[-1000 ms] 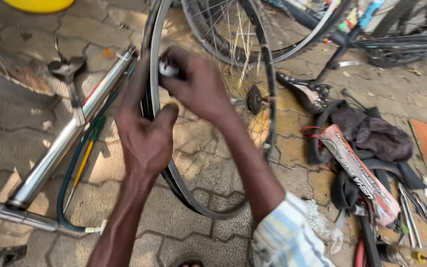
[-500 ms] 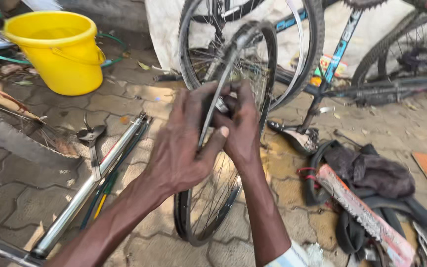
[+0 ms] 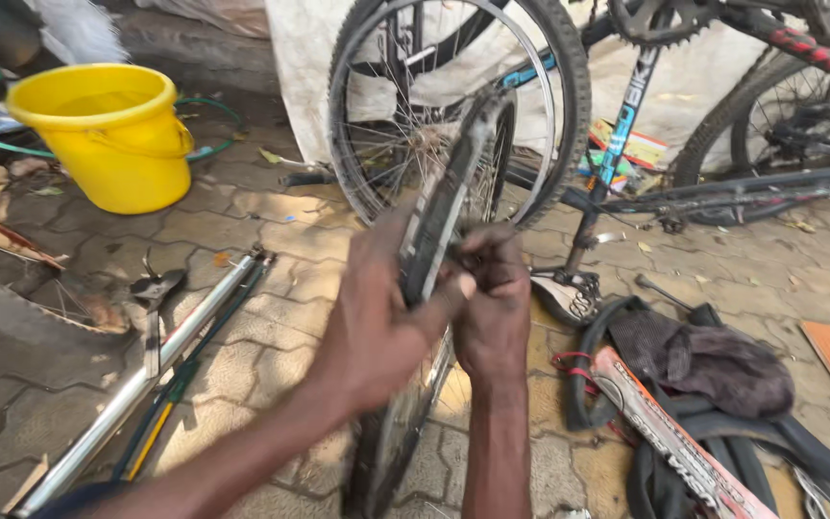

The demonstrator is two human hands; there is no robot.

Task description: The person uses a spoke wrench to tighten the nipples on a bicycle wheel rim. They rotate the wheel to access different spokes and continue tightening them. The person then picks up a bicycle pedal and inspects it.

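Centre frame, edge-on to the camera: a bicycle wheel [image 3: 444, 207] with its tyre on, standing upright on the paved ground, rim running from upper right down to between the forearms. Left hand [image 3: 381, 322] wraps the tyre from the left, thumb pressed across the tread, fingers curled round the far side and clamped on the wheel. Right hand [image 3: 492, 308] sits just beside it on the right, fingers bent tight together against the rim side; touching the left thumb. Exactly what the right fingertips pinch is hidden, looks like the rim edge or something small there, cannot tell.

Behind the wheel, close: a second, larger wheel [image 3: 463, 106] of a parked bicycle, its blue frame [image 3: 617, 125] running right. Yellow bucket [image 3: 112, 135] far left, well apart. Silver pump tube [image 3: 156, 365] lies diagonally on the pavers lower left, a metal tool [image 3: 154, 288] beside it. Right of the hands: dark cloth [image 3: 713, 360] on a heap of black rubber tubes [image 3: 684, 452], plus a folded tyre with an orange and white sidewall [image 3: 665, 432]. Rusty rim [image 3: 21, 288] partly cut off at left edge.

Lower wheel part blurred and blocked by the forearms; hub not visible.
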